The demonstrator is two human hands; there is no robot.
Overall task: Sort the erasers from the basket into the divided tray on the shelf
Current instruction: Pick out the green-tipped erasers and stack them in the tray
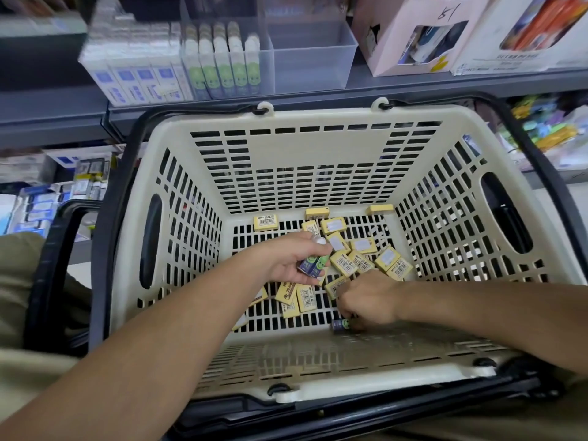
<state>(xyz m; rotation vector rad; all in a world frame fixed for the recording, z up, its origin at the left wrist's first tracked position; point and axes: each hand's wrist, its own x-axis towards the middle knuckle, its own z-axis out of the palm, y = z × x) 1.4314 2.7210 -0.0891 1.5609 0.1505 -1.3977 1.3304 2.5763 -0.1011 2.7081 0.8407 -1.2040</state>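
A cream plastic basket fills the view, with several yellow boxed erasers loose on its slotted floor. My left hand is inside it and grips two green-and-purple erasers. Lower right, my right hand pinches another green-and-purple eraser that lies on the basket floor near the front wall. On the shelf above stands the clear divided tray: blue-and-white erasers on its left, green ones in the middle, and a right compartment that looks empty.
Black basket handles lie folded down around the rim. Pink and white product boxes stand on the shelf right of the tray. Lower shelves on both sides hold more small stationery packs.
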